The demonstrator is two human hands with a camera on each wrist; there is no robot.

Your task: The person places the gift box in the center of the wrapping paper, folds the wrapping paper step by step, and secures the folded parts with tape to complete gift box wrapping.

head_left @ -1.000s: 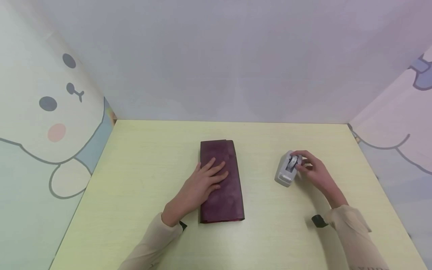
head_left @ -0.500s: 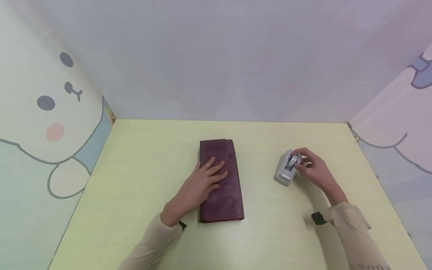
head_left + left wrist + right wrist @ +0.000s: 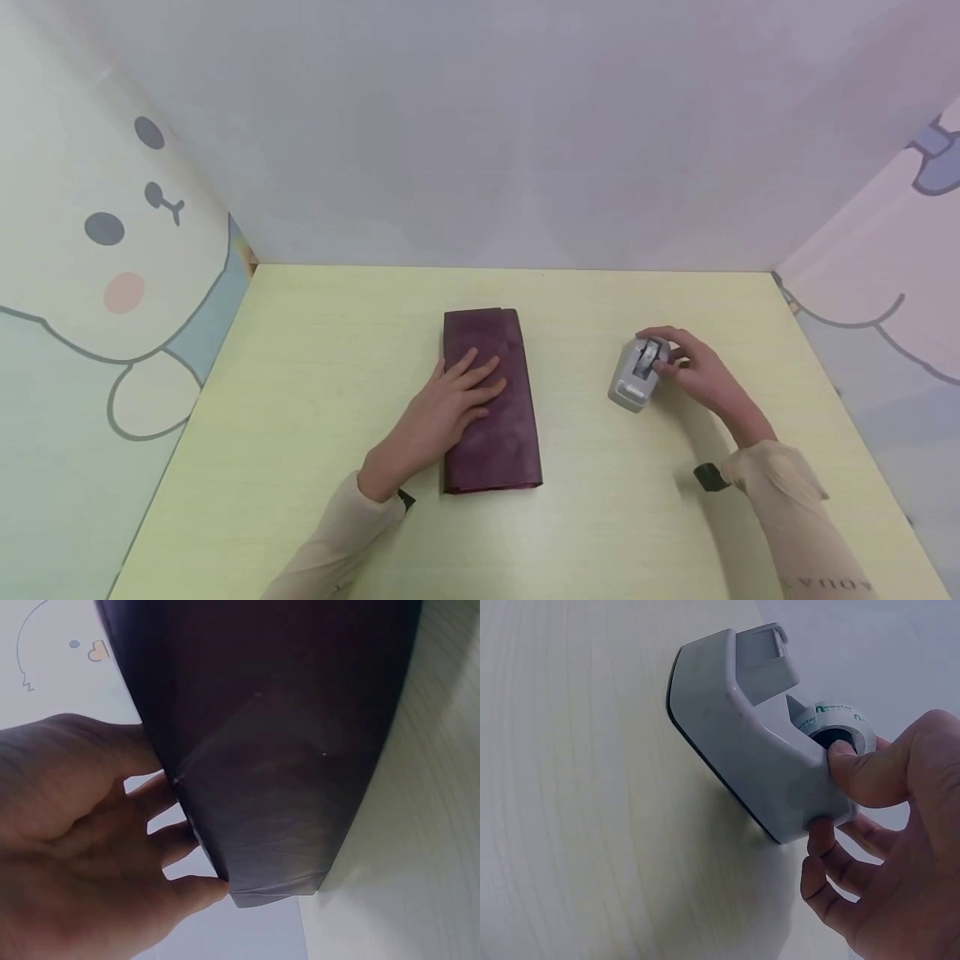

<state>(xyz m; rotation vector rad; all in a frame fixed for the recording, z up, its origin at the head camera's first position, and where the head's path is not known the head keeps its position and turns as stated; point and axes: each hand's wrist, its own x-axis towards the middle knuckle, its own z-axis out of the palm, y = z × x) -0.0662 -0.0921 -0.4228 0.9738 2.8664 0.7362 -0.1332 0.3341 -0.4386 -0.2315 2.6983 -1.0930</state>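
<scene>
A long, flat, dark maroon package with folded ends lies on the table, left of its middle. Spread fingers of my left hand rest across its top; in the left wrist view they pass behind the edge of the package. To the right is a grey tape dispenser, its base close over the table. My right hand grips its rear end. In the right wrist view the thumb lies at the hub of the tape roll, which has green print, and other fingers curl under the dispenser's back end.
The pale yellow table meets a plain light wall at its far edge. Side walls carry cartoon animal prints. Black wrist pieces stick out at the sleeves.
The right index finger has moved from beside the tape roll toward the dispenser's far end, and the roll stands straighter in its slot. The left hand and the package have stayed put.
</scene>
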